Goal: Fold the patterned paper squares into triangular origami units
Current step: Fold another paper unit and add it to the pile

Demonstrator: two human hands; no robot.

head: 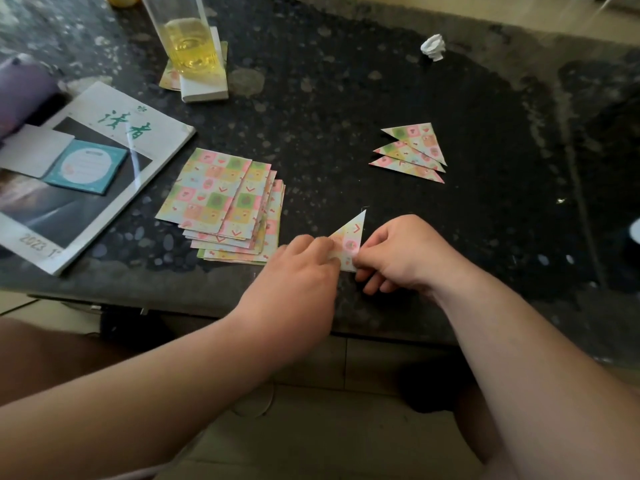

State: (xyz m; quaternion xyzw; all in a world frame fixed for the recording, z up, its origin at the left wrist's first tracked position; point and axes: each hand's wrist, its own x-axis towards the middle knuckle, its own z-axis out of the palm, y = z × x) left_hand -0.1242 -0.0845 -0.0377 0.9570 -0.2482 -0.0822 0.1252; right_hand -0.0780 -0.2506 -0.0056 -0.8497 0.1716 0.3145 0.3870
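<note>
A folded triangle of patterned paper [351, 237] stands near the table's front edge, its tip pointing away from me. My left hand [298, 271] pinches its left corner and my right hand [401, 254] pinches its lower right edge. The lower part of the triangle is hidden behind my fingers. A fanned stack of unfolded patterned squares [221, 202] lies to the left of my hands. Three folded triangles [414, 152] lie overlapped farther back on the right.
A dark speckled table [329, 116] bears a magazine [86, 174] with a teal notepad [86, 166] at the left, a glass of yellow liquid [188, 39] on a white block at the back, and a crumpled white paper ball [433, 46] at the back right.
</note>
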